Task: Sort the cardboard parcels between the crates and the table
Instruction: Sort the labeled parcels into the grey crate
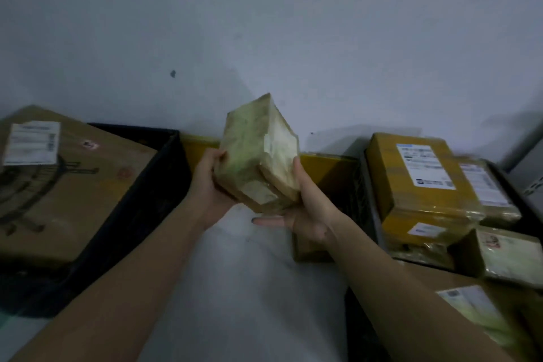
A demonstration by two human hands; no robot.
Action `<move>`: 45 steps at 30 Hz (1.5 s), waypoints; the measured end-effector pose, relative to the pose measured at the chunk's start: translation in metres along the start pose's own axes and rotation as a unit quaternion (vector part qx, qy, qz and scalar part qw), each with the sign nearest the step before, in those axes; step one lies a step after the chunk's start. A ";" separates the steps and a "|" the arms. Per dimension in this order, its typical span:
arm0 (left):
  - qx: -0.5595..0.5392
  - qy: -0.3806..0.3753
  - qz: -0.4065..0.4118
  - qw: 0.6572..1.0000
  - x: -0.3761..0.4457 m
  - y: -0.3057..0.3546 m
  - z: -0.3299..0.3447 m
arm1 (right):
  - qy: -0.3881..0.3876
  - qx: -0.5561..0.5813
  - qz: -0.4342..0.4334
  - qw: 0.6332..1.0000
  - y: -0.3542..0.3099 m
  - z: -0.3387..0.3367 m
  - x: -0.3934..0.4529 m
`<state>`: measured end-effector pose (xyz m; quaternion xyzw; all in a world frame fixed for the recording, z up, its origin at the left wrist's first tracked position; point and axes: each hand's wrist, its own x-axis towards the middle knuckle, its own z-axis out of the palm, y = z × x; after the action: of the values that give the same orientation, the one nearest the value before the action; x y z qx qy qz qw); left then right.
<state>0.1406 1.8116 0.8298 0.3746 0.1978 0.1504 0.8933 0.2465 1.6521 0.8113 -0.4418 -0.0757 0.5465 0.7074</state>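
Both hands [211, 182] [305, 214] grip taped parcel [255, 153] between them.

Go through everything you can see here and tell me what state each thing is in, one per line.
Small parcel: lifted, tilted, held between both hands.
Left hand: grips the parcel's left side.
Right hand: supports the parcel from the right and below.
Left crate: holds a large cardboard box.
Right crate: filled with taped parcels.
Yellow parcel: taped shut, label up.
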 end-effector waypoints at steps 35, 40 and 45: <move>0.312 0.057 0.028 0.948 -0.163 -0.147 0.178 | 0.183 -0.324 -0.250 0.894 -0.031 -0.087 -0.291; 0.423 0.003 -0.005 0.906 -0.160 -0.183 0.188 | 0.247 -0.380 -0.248 0.856 -0.056 -0.134 -0.319; 0.549 -0.010 -0.025 0.835 -0.156 -0.222 0.161 | 0.258 -0.484 -0.164 0.820 -0.074 -0.177 -0.336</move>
<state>0.1055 1.4984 0.8091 0.8000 0.2482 -0.0091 0.5462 0.2723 1.2732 0.8843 -0.8332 -0.2168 0.1813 0.4752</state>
